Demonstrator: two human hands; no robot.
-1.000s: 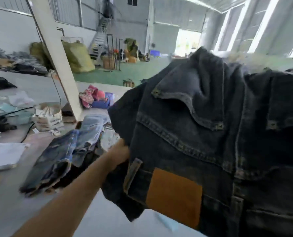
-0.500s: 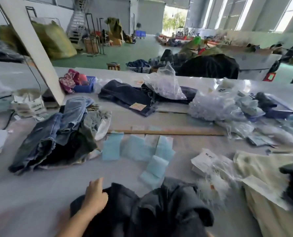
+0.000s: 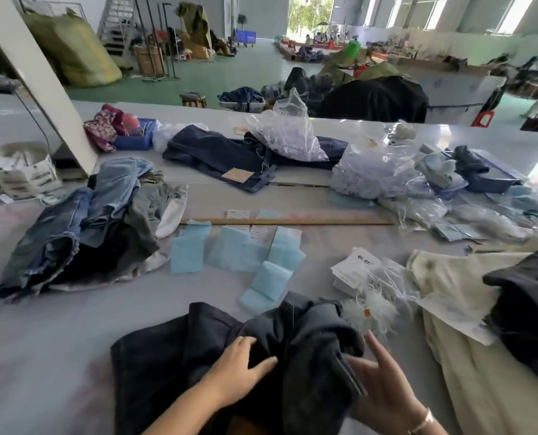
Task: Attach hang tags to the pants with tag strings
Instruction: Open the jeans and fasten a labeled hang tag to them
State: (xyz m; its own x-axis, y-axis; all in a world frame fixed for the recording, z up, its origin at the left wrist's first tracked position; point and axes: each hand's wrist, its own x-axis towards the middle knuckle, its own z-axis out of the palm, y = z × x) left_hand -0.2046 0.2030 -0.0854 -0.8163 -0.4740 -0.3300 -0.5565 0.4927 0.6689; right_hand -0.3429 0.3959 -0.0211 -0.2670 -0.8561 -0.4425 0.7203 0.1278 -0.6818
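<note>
A crumpled pair of dark denim pants (image 3: 308, 346) lies on the table's near edge in front of me. My left hand (image 3: 239, 372) rests flat on the middle of the pants, fingers relaxed. My right hand (image 3: 384, 390) has its fingers spread and touches the right edge of the pants near a seam. A stack of white hang tags (image 3: 352, 271) sits just beyond the pants to the right, beside a bunch of white tag strings (image 3: 374, 309). Several light blue paper pieces (image 3: 236, 249) lie spread on the table ahead.
A pile of blue jeans (image 3: 73, 233) is at the left. Another dark pair (image 3: 230, 155) lies farther back under plastic bags (image 3: 289, 133). A wooden ruler (image 3: 286, 221) crosses the middle. A cream garment (image 3: 468, 324) with a dark one (image 3: 528, 309) on it fills the right.
The pants, held up in front of the camera by my left hand a second ago, now lie on the table. My right hand has come into view at their right edge.
</note>
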